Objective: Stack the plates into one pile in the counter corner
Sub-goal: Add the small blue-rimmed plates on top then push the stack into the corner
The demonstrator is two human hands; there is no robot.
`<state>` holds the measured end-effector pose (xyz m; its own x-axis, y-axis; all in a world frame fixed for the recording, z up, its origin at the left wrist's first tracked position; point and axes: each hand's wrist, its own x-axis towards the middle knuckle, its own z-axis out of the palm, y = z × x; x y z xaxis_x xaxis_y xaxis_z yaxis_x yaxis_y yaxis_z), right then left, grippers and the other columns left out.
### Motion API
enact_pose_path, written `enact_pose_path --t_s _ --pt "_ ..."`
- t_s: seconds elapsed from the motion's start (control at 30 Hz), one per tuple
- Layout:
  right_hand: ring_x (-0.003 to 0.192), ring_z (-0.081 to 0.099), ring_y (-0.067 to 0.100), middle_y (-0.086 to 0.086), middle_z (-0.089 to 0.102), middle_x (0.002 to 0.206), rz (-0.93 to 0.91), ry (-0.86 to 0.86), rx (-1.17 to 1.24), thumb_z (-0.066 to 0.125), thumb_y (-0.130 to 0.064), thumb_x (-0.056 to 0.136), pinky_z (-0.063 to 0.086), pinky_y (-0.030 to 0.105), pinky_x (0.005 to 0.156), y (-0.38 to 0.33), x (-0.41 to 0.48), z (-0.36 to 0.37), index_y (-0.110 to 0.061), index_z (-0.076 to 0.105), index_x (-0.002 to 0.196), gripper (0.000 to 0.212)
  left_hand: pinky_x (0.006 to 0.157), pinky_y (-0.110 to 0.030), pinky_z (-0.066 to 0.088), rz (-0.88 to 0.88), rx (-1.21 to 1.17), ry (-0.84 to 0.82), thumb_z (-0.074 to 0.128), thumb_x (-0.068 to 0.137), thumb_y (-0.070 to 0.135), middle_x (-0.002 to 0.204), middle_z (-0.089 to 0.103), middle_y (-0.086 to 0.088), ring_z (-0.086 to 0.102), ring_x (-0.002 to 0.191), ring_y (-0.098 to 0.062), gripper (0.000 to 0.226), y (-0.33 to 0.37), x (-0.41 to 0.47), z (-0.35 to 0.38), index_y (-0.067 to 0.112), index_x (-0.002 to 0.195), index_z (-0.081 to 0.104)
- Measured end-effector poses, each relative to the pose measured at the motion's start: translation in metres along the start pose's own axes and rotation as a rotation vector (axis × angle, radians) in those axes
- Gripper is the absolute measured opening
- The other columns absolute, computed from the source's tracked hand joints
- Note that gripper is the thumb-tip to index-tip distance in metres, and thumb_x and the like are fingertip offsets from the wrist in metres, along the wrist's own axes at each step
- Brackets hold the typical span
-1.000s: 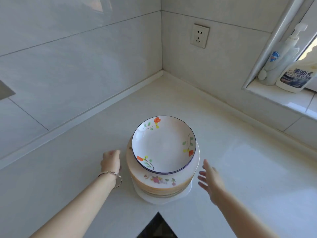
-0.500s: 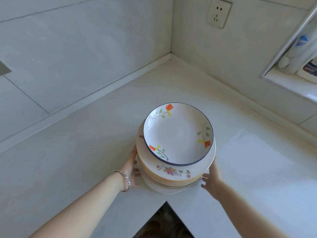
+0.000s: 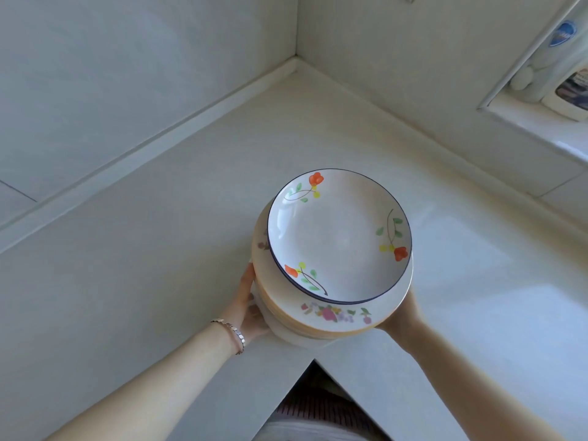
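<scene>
our left hand (image 3: 247,308) gripped the plate pile (image 3: 339,237) — our right hand (image 3: 403,317) lay under its rim; we couldn't tell its grip.

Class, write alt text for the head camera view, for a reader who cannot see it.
A left hand and a right hand hold a pile of plates from both sides at a white corner counter; the top plate is blue-rimmed with orange flowers.
</scene>
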<state>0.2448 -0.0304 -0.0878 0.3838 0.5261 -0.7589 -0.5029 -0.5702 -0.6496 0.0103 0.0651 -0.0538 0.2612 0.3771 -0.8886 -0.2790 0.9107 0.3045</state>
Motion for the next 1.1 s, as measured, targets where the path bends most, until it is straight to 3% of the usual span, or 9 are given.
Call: enact_pose_path --t_s 0.23,0.43,0.5,0.57,0.73,0.8,0.9,1.0,1.1 --pt "0.105 0.061 0.039 0.007 0.065 0.118 -0.045 -0.018 -0.036 0.041 -0.051 0.091 0.055 0.04 0.062 0.006 0.012 -0.003 -0.032 0.057 0.118 0.037 0.063 -0.039 0.046 0.024 0.049 -0.005 0.062 0.071 0.06 0.047 0.057 -0.008 0.049 0.061 -0.026 0.053 0.003 0.009 -0.004 0.008 0.079 0.057" --pt "0.101 0.063 0.038 0.01 0.066 0.117 -0.046 -0.034 -0.026 0.041 -0.054 0.091 0.056 0.042 0.063 -0.004 0.028 0.0 -0.03 0.06 0.116 0.04 0.048 -0.03 0.052 0.031 0.039 -0.087 0.086 0.002 0.053 0.034 0.05 -0.001 0.052 0.032 -0.016 0.108 0.016 0.022 -0.002 0.008 0.096 0.062" --pt "0.103 0.063 0.038 0.009 0.067 0.115 -0.02 -0.029 0.007 0.043 -0.059 0.087 0.055 0.055 0.076 -0.014 0.036 0.005 -0.031 0.063 0.111 0.042 0.064 -0.038 0.052 0.034 0.069 -0.084 0.086 0.006 0.056 0.043 0.057 -0.005 0.057 0.042 -0.02 0.117 0.025 0.027 0.004 0.006 0.109 0.062" --pt "0.103 0.063 0.039 0.009 0.068 0.114 -0.005 -0.011 0.042 0.047 -0.062 0.083 0.05 0.063 0.084 -0.026 0.047 0.011 -0.032 0.066 0.107 0.042 0.076 -0.046 0.049 0.04 0.069 -0.04 0.081 0.029 0.062 0.062 0.062 -0.011 0.062 0.065 -0.025 0.089 0.038 0.031 0.017 0.005 0.095 0.062" --pt "0.093 0.064 0.037 0.014 0.067 0.101 0.026 -0.017 0.022 0.045 -0.072 0.071 0.048 0.06 0.09 -0.072 0.078 0.029 -0.028 0.064 0.101 0.057 0.055 -0.036 0.049 0.039 0.021 0.048 0.054 0.076 0.063 0.047 0.053 -0.009 0.047 0.061 -0.026 0.056 0.077 0.046 0.053 0.007 0.073 0.052" --pt "0.081 0.061 0.035 0.017 0.062 0.091 0.022 0.0 0.006 0.043 -0.072 0.068 0.048 0.056 0.093 -0.096 0.091 0.036 -0.02 0.06 0.107 0.068 0.053 -0.039 0.051 0.027 -0.004 0.034 0.055 0.074 0.063 0.064 0.05 -0.01 0.049 0.066 -0.027 0.057 0.094 0.054 0.067 0.007 0.075 0.051" --pt "0.093 0.06 0.04 0.022 0.06 0.106 0.015 -0.026 -0.03 0.046 -0.074 0.062 0.053 0.051 0.083 -0.135 0.115 0.051 -0.017 0.054 0.12 0.082 0.042 -0.031 0.051 0.027 -0.019 0.001 0.062 0.068 0.064 0.048 0.048 -0.009 0.049 0.05 -0.026 0.053 0.121 0.068 0.091 0.013 0.066 0.047" --pt "0.086 0.056 0.034 0.017 0.058 0.094 0.005 -0.004 -0.009 0.045 -0.068 0.079 0.049 0.042 0.068 -0.173 0.141 0.067 -0.017 0.052 0.117 0.064 0.053 -0.034 0.05 0.03 -0.011 -0.031 0.074 0.029 0.059 0.052 0.052 -0.009 0.053 0.055 -0.026 0.071 0.151 0.087 0.11 0.007 0.071 0.05" --pt "0.084 0.055 0.033 0.016 0.059 0.097 -0.008 -0.04 -0.063 0.043 -0.074 0.068 0.048 0.042 0.071 -0.208 0.167 0.084 -0.023 0.055 0.109 0.067 0.06 -0.036 0.045 0.048 -0.004 -0.032 0.07 0.019 0.061 0.048 0.049 0.0 0.045 0.058 -0.026 0.078 0.182 0.108 0.127 0.007 0.072 0.048"
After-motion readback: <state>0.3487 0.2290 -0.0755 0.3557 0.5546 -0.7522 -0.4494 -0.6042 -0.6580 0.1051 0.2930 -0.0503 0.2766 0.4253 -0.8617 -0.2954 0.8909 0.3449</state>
